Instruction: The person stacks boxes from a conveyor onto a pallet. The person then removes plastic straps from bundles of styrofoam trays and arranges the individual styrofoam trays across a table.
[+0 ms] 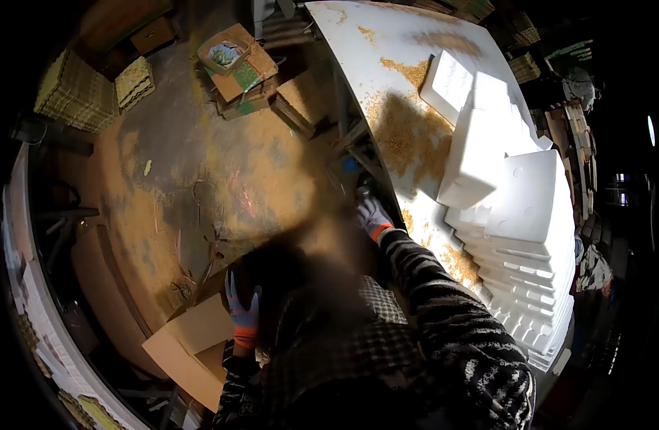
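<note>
My left hand (244, 308), in a grey glove with an orange cuff, is beside an open cardboard box (193, 333) at the lower left. Its fingers are spread and nothing shows between them. Near the left edge of the white table (344, 43) is my right hand (373, 215), also gloved. A small dark object (365, 189) lies at its fingertips; whether the fingers grip it cannot be made out. White foam boxes (530, 193) are piled on the table to the right of my right hand, with brown grains (405, 132) scattered beside them.
Flattened cardboard (261, 64) is stacked on the floor ahead, with a small container (224, 54) on top. Stacks of yellowish trays (75, 93) stand at the upper left. A long white surface (54, 333) runs down the left edge.
</note>
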`<state>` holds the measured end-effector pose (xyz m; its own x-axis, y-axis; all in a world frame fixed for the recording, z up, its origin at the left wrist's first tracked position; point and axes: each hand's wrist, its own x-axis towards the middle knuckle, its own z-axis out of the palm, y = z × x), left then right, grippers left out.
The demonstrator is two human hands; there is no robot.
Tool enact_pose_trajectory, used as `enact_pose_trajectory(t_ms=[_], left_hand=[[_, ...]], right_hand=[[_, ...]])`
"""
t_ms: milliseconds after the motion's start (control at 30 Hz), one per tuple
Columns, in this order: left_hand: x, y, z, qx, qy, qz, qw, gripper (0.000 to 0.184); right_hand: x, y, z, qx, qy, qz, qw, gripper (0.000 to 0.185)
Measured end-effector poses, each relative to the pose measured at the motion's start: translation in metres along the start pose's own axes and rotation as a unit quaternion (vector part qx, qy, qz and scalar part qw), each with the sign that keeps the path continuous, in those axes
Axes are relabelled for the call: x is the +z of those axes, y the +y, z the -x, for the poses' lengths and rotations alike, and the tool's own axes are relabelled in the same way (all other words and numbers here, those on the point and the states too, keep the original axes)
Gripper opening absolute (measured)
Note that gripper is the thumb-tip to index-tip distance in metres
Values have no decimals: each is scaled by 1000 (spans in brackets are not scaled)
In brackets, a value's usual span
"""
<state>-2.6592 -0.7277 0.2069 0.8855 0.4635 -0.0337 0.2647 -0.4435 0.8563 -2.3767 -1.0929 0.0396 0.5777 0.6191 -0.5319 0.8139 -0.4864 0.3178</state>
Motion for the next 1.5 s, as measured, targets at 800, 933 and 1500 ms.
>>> enact_pose_trajectory(t_ms=[800, 933, 1500], left_hand=[[258, 222, -459, 536, -278, -265, 752, 44], [238, 208, -530, 560, -283, -212, 749, 28], [279, 350, -772, 617, -415, -106, 660, 46]], right_hand=[[-181, 182, 67, 420, 100, -317, 844, 77], [-241, 184, 19, 398, 179, -387, 812, 66], [-238, 430, 47, 782, 201, -147, 572, 87]])
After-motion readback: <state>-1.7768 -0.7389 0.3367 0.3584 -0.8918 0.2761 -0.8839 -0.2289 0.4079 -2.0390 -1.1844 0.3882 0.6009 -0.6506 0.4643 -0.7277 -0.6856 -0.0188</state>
